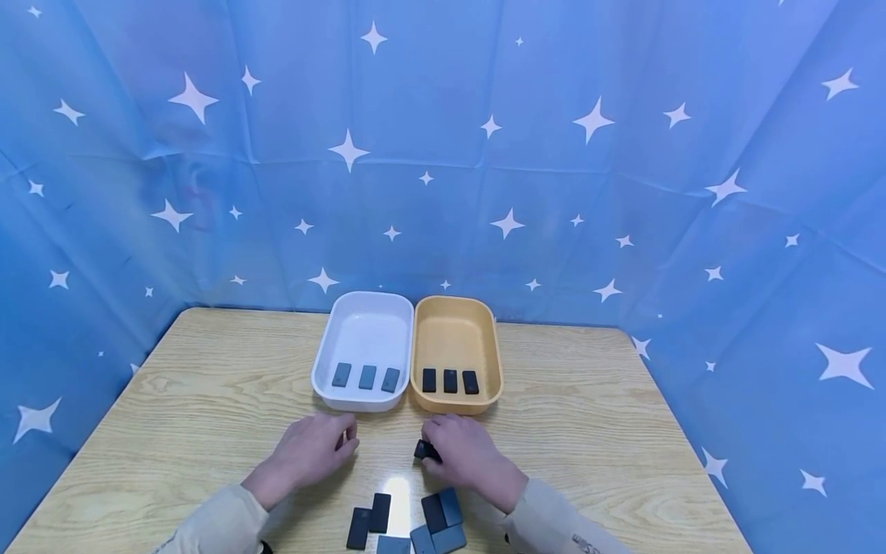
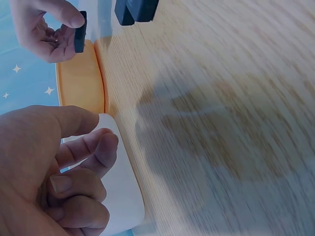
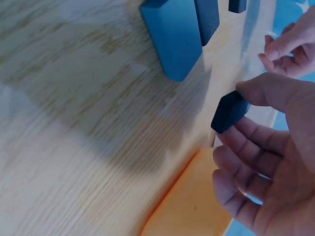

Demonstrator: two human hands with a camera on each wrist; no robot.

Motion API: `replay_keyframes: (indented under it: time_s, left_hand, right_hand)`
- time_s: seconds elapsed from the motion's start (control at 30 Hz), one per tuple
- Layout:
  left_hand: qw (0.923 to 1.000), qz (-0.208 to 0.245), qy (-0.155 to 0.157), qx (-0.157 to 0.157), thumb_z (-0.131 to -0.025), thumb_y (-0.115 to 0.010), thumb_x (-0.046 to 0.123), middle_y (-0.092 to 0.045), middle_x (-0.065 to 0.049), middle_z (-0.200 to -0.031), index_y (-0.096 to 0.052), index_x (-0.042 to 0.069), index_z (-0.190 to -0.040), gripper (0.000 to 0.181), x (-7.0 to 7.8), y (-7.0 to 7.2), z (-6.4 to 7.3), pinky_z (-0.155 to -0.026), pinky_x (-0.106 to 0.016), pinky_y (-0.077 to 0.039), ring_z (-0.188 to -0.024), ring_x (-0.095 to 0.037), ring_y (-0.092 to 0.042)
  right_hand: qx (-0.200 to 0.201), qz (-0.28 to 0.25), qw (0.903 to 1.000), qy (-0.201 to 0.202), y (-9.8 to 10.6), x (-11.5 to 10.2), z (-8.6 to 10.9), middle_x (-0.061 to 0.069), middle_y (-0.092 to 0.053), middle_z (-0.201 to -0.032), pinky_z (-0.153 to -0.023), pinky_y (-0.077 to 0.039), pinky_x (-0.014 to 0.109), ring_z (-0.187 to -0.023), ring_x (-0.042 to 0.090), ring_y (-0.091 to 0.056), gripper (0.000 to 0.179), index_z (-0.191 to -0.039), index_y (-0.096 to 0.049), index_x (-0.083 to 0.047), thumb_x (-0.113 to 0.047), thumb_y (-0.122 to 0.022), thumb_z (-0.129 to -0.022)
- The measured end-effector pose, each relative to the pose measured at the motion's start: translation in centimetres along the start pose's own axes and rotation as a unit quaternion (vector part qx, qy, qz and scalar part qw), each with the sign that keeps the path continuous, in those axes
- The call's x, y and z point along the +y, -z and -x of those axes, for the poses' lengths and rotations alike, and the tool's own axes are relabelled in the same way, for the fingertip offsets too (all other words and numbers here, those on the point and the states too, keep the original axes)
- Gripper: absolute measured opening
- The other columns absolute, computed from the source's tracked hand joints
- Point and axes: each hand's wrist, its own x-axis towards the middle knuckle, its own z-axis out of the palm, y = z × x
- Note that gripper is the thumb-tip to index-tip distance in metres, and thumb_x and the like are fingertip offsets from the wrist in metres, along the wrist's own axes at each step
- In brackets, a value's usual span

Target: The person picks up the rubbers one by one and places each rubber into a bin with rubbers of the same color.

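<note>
My right hand (image 1: 469, 455) pinches a small black rectangular block (image 3: 230, 113) between thumb and fingers, over the table just in front of the orange-yellow bin (image 1: 457, 408). My left hand (image 1: 314, 450) holds nothing; its fingers hang loosely curled in front of the white bin (image 1: 363, 404). Three grey-blue blocks, one of them the middle block (image 1: 368, 377), lie in a row at the near end of the white bin. Three black blocks, including a middle block (image 1: 450, 381), line the near end of the orange-yellow bin.
Near the table's front edge lie loose black blocks (image 1: 358, 528) and grey-blue blocks (image 1: 450, 538), some touching one another. The two bins stand side by side at the back of the wooden table (image 1: 588, 431). Behind hangs a blue curtain (image 1: 443, 115) with white stars.
</note>
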Motion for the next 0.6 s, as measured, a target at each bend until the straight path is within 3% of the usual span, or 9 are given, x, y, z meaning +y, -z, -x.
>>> replay_keyframes:
  time_s: [0.17, 0.6]
  left_hand:
    - [1.0000, -0.002, -0.003, 0.002, -0.087, -0.066, 0.027, -0.047, 0.016, -0.059, -0.056, 0.027, -0.073, 0.017, 0.1, 0.0, 0.0, -0.051, -0.024, -0.035, -0.053, -0.004, -0.042]
    - [1.0000, -0.004, -0.005, 0.006, -0.086, -0.066, 0.026, -0.045, 0.015, -0.058, -0.054, 0.027, -0.071, 0.019, 0.3, -0.2, 0.0, -0.051, -0.024, -0.034, -0.053, -0.004, -0.041]
  right_hand:
    - [-0.009, -0.015, 0.9996, -0.023, 0.2, 0.3, 0.2, -0.010, -0.048, -0.068, -0.051, -0.029, 0.025, -0.060, 0.008, -0.042, 0.024, -0.081, -0.055, -0.018, -0.038, -0.068, -0.082]
    - [-0.012, -0.039, 0.9970, -0.066, 0.9, 1.1, 0.9, -0.009, -0.045, -0.062, -0.045, -0.027, 0.025, -0.052, 0.008, -0.040, 0.024, -0.082, -0.056, -0.018, -0.041, -0.064, -0.082]
